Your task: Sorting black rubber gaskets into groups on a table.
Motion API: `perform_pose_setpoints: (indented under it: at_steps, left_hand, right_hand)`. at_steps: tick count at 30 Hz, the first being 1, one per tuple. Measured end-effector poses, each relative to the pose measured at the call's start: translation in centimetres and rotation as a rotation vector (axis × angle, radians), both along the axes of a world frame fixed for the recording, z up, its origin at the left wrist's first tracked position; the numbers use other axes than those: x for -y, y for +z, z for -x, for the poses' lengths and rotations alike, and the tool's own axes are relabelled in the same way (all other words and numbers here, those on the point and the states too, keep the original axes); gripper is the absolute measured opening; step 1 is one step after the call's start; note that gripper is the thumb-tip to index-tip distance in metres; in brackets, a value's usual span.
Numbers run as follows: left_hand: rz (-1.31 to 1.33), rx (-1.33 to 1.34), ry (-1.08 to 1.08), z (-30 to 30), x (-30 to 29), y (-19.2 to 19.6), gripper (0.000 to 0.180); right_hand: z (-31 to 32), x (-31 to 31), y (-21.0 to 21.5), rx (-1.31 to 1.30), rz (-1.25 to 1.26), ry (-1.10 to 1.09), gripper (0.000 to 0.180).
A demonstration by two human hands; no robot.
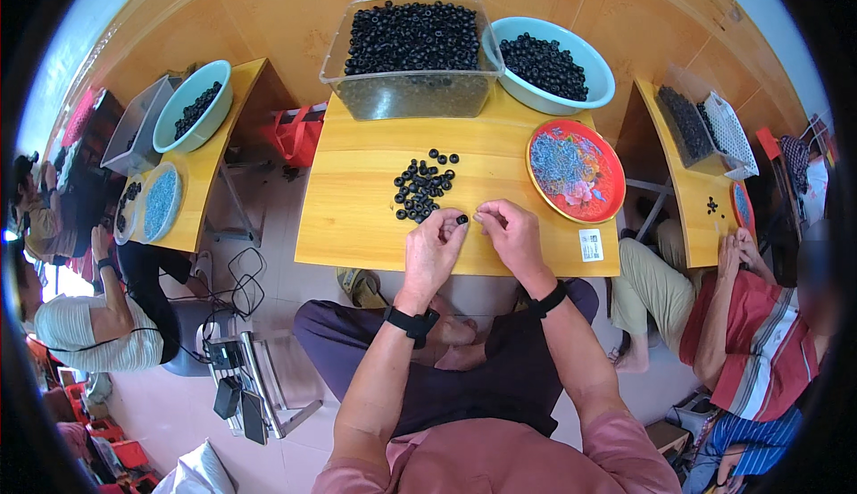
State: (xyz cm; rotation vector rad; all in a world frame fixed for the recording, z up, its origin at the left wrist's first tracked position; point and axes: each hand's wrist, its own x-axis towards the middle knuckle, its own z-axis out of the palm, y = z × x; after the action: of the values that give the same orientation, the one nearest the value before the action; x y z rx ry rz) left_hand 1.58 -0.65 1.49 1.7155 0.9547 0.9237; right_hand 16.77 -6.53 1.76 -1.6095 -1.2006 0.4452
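My left hand (430, 249) pinches a small black ring-shaped piece (461, 220) between thumb and fingertips, above the near edge of the yellow table (357, 226). Close beside it, my right hand (513, 237) is also closed in a pinch. Whatever its fingertips hold, if anything, is too small to make out. Just beyond my left hand lies a loose pile of similar black ring-shaped pieces (420, 192). To the right, a red round tray (610, 192) with a flower print holds a heap of tiny blue-grey pieces (564, 160).
At the back stand a clear plastic bin (406, 99) and a light-blue basin (558, 110), both filled with black pieces. A white label (592, 246) sits near the table's right front corner. People work at side tables, left (201, 199) and right (683, 199).
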Motion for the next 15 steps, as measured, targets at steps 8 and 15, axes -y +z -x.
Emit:
perform_pose_setpoints:
  at_steps: [8, 15]
  left_hand:
    - [-0.043, -0.006, -0.004, 0.0, -0.1, 0.0, 0.021]
    - [-0.083, 0.042, 0.019, -0.1, -0.1, -0.4, 0.02]
  right_hand:
    - [1.3, 0.0, 1.6, 0.329, -0.161, 0.047, 0.01]
    - [1.7, -0.2, 1.8, 0.483, -0.132, 0.028, 0.012]
